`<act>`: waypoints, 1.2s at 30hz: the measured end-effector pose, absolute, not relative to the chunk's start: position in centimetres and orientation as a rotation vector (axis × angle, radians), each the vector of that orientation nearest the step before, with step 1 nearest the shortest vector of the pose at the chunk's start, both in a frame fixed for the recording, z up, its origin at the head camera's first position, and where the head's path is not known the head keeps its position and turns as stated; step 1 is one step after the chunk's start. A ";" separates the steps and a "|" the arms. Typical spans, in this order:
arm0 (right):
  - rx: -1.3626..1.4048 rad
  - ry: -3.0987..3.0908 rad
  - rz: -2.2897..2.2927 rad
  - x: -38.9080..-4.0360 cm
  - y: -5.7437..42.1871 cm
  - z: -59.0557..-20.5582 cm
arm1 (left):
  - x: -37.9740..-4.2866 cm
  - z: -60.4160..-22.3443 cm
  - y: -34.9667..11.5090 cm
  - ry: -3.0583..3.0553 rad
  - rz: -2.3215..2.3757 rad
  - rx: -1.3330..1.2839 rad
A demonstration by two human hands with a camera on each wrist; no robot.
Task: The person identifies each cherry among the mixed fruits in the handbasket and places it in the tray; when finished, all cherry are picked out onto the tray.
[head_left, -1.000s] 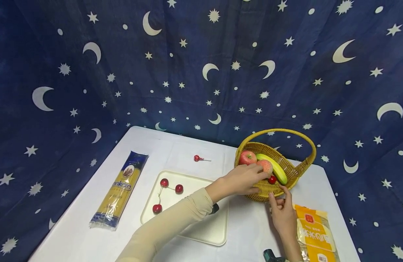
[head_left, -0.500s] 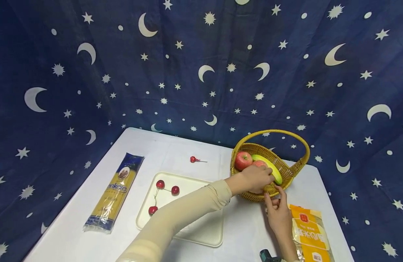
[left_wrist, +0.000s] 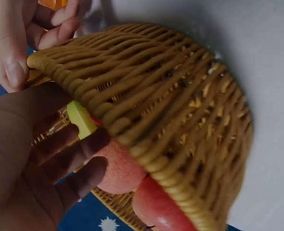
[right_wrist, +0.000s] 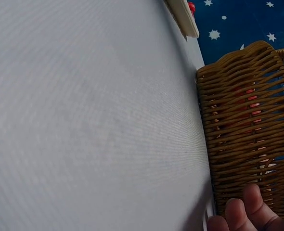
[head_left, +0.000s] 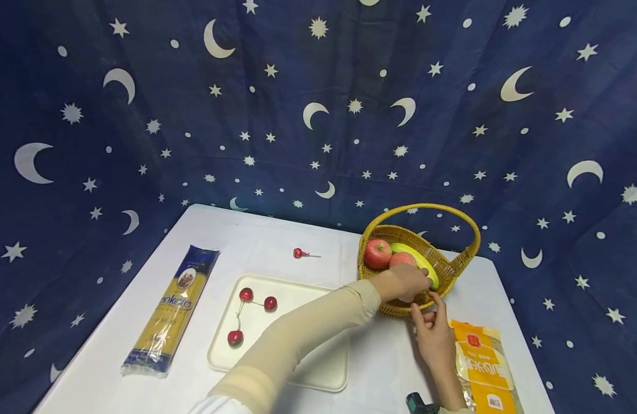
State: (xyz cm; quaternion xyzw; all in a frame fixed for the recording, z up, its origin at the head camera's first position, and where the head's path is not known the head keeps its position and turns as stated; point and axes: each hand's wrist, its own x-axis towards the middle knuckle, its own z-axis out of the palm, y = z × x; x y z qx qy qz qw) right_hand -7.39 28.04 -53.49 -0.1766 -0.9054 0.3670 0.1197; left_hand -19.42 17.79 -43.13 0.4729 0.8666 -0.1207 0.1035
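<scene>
The wicker basket (head_left: pixel 427 206) stands at the back right of the table. A red apple (head_left: pixel 378 253), a pinkish peach (head_left: pixel 403 259) and a yellow banana (head_left: pixel 421 261) lie in it. My left hand (head_left: pixel 405 282) reaches in over the near rim, beside the peach and the banana's lower end. Three of its fingers curve loosely in the left wrist view; a sliver of red (left_wrist: pixel 98 121) shows by the banana tip. Its thumb and index tips are hidden, so I cannot tell whether they hold anything. My right hand (head_left: pixel 436 342) pinches the basket's near rim.
Left of the basket lies a cream tray (head_left: pixel 326 376) with three stemmed cherries (head_left: pixel 246 295). A red lollipop (head_left: pixel 299 253) is behind it. A blue and yellow pasta packet (head_left: pixel 171 313) lies far left, an orange-labelled packet (head_left: pixel 485 362) near the right hand.
The left hand has moved right and deeper into the basket, and now covers the spot where a small cherry showed beside the peach. The right hand stays at the rim. The head view has shifted slightly.
</scene>
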 end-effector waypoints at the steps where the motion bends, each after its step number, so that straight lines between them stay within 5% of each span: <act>1: -0.513 -2.643 1.072 -7.4 28.1 -53.5 | -19.4 -43.1 18.0 2.553 -0.371 1.391; 36: -0.512 -2.609 1.057 -7.2 28.1 -53.6 | -20.1 -46.5 20.2 2.637 -0.408 1.337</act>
